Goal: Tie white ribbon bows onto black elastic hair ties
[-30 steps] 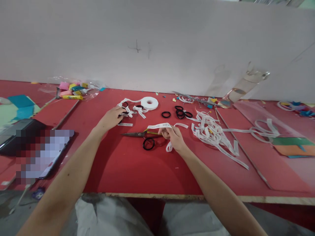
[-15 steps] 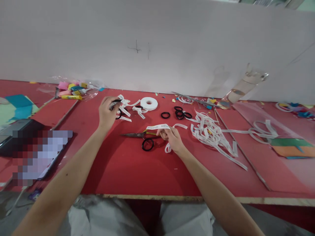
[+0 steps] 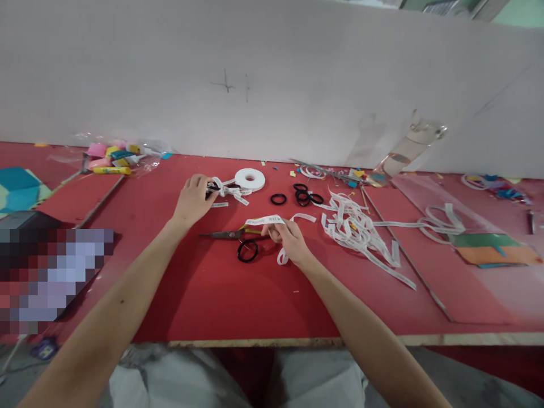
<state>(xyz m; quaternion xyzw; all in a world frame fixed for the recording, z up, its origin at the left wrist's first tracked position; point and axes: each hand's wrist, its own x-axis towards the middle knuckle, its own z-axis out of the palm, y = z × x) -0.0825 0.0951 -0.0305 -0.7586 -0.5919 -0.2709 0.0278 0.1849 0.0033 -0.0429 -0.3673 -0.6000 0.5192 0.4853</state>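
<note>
My left hand (image 3: 192,199) is lowered at a cluster of black hair ties tied with white ribbon bows (image 3: 220,188). Its fingers are curled on one black hair tie, partly hidden by the hand. My right hand (image 3: 289,241) pinches a white printed ribbon (image 3: 260,220), whose end points left and whose tail loops below the hand. Scissors (image 3: 221,234) lie under that ribbon, blades to the left, handle partly covered by the right hand. Just below them is a loose black hair tie (image 3: 247,250). Behind the bows lies a white ribbon roll (image 3: 250,179).
Several black hair ties (image 3: 302,196) and a tangle of cut ribbon (image 3: 361,226) lie to the right. A clear bottle (image 3: 408,150) leans against the wall. At left are a phone with a blurred screen (image 3: 80,266) and a bag of colourful pieces (image 3: 114,156).
My left hand has moved down with the bow-tied hair tie to the other bows. The right hand keeps its ribbon pinched. The whole view has shifted slightly.
</note>
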